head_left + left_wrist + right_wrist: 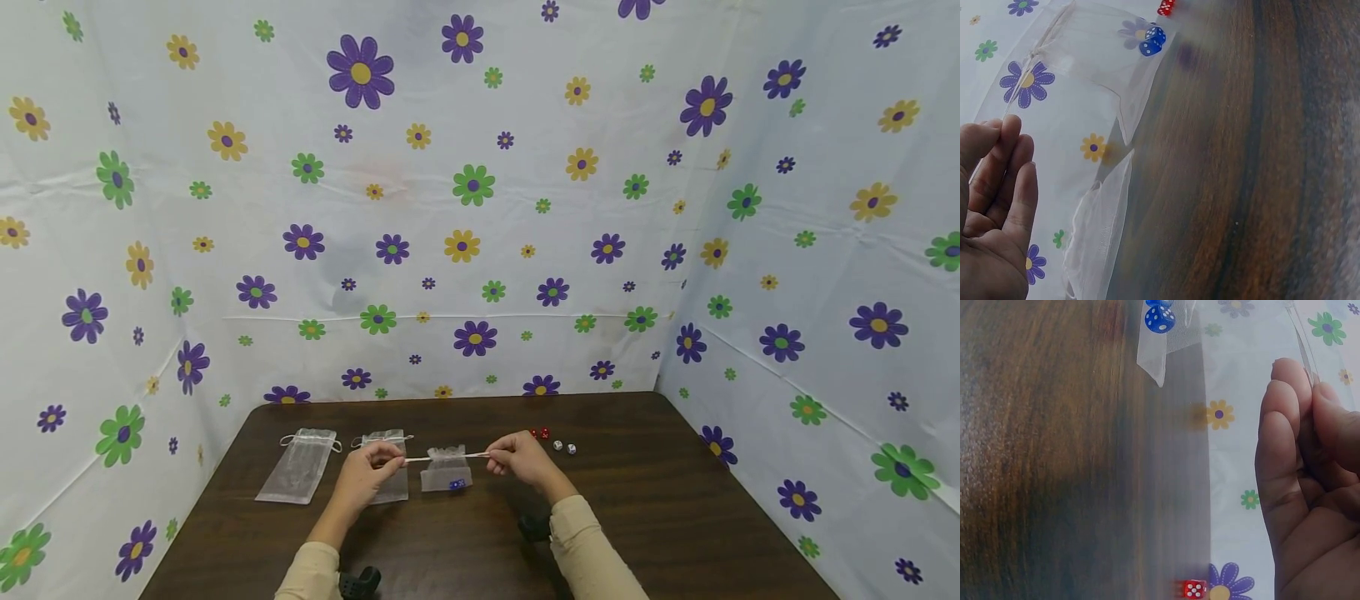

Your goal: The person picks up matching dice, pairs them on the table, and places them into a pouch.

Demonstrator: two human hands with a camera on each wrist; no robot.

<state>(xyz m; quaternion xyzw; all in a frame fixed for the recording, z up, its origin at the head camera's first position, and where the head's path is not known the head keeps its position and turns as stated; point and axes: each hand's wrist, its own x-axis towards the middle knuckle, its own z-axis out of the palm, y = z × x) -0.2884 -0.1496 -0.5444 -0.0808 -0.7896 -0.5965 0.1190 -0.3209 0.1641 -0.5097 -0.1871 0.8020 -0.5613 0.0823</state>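
A small sheer white drawstring bag [435,481] stands between both hands, its neck gathered into ruffles. Blue dice [457,484] sit in its bottom corner, seen through the mesh. My left hand [367,477] pinches one end of the drawstring [476,455] between thumb and finger. At the other end, the thumb and finger of my right hand [525,463] pinch the string's loops. The cord runs taut and nearly level across the bag's neck. In the left wrist view the blue dice [1152,41] show in the bag, well beyond the fingertips.
Another sheer bag [296,471] lies flat at the left of the brown table [645,533]. A further bag [393,487] lies partly behind the left hand. Beyond the right hand are red dice [545,432] and white dice [558,446]. A flowered cloth [420,208] walls the table in.
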